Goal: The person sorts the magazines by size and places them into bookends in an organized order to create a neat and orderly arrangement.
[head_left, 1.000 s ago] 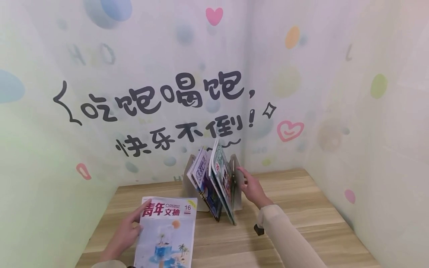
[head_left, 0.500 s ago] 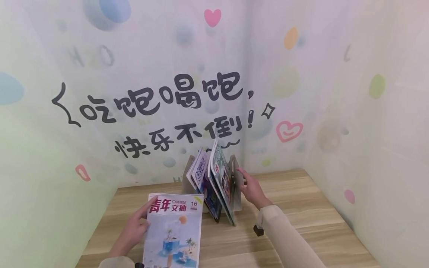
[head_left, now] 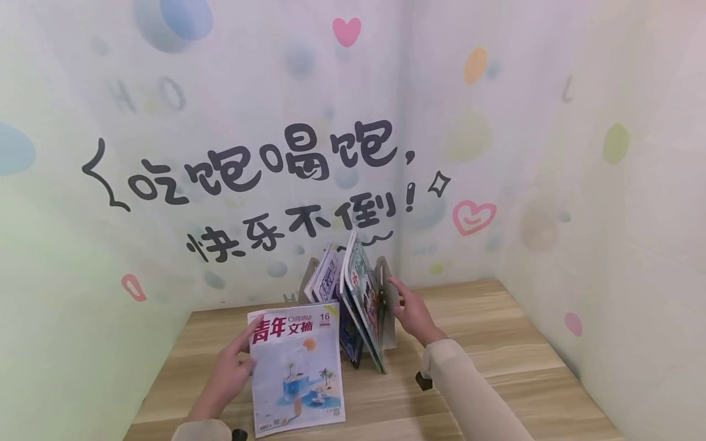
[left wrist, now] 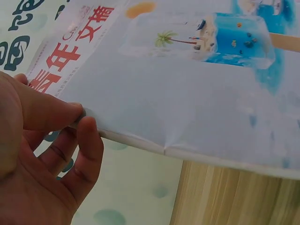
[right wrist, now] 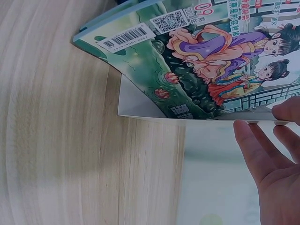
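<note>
My left hand pinches the left edge of a pale blue magazine with red title characters, and holds it up facing me. In the left wrist view the thumb lies on the cover and the fingers are behind. At the back of the table stands a grey-white magazine rack with several magazines leaning in it. My right hand grips the rack's right side panel, thumb inside and fingers outside. A green magazine with illustrated figures leans beside that panel. The held magazine hides the rack's lower left part.
The wooden table is walled in by pale printed cloth at the back and both sides. A purple-and-white magazine leans left of the green one in the rack.
My left hand has brought the magazine right and farther forward, up close to the rack, and raised it so more of its cover shows. The right hand stays on the rack's panel.
</note>
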A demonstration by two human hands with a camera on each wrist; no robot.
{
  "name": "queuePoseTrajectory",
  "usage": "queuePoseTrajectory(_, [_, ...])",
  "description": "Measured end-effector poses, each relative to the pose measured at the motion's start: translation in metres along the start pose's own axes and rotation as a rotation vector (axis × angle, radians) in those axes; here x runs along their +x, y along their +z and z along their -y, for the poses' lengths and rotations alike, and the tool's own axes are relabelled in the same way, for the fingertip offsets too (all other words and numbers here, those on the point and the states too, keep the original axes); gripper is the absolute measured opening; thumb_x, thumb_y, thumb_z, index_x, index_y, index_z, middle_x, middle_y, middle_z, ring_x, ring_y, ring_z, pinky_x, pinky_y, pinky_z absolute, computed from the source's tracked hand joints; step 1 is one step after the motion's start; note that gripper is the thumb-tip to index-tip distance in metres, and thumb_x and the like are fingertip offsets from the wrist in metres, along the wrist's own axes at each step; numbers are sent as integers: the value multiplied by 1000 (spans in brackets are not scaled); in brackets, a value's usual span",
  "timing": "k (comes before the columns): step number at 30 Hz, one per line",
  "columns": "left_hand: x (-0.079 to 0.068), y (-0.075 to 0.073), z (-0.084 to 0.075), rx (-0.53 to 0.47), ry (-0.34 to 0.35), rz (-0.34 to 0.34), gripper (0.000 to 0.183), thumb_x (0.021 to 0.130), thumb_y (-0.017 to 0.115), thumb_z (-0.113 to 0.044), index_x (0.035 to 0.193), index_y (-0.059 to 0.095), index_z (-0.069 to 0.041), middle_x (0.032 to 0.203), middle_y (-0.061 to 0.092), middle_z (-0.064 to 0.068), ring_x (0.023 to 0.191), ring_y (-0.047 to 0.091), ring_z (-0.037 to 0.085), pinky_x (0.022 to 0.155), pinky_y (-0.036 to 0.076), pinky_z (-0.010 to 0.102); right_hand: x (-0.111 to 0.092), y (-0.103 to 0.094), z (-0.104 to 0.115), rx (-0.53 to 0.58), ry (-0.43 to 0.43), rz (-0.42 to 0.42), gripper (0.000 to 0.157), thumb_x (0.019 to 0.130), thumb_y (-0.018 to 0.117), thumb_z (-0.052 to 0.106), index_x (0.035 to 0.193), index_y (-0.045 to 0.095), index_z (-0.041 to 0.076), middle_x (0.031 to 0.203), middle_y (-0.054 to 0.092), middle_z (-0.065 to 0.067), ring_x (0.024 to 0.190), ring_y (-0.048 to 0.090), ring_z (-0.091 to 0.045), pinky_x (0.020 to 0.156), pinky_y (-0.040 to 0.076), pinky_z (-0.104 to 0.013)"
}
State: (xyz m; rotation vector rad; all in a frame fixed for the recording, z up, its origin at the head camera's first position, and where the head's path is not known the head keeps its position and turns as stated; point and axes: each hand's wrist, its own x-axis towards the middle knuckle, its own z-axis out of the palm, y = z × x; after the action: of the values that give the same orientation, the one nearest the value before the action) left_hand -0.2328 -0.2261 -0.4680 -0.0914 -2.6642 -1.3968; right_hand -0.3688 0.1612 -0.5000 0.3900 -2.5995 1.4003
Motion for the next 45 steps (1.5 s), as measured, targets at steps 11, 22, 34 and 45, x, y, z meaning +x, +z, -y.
queuePoseTrajectory(11, [-2, 5, -4, -8, 0, -23, 82, 88, 55, 10, 152, 32, -36, 119, 58, 16, 101, 55, 30, 66, 55, 28, 1, 0, 0, 0, 6, 7, 74, 86, 57, -13, 147, 40, 25, 143, 44, -25, 113, 56, -48, 80, 55, -50])
queuePoseTrajectory(22, [-6, 8, -14, -82, 35, -39, 87, 84, 61, 12, 150, 35, -38, 116, 63, 17, 95, 58, 29, 62, 57, 31, 2, 0, -1, -1, 21, 5, 74, 87, 57, -13, 148, 39, 26, 144, 45, -22, 114, 56, -47, 81, 55, -50])
queuePoseTrajectory(34, [-8, 7, -28, -179, 44, -65, 89, 83, 63, 13, 151, 34, -37, 120, 59, 27, 71, 67, 23, 59, 57, 32, 2, 1, 0, 10, 13, 12, 74, 87, 57, -13, 148, 39, 24, 145, 42, -25, 114, 55, -48, 81, 54, -51])
queuePoseTrajectory(45, [-9, 8, -40, -225, 77, -129, 88, 87, 61, 11, 153, 29, -37, 125, 60, 25, 78, 69, 25, 63, 59, 35, 2, 1, 0, 7, 16, 13, 74, 87, 58, -13, 148, 39, 25, 143, 44, -25, 113, 56, -47, 80, 55, -51])
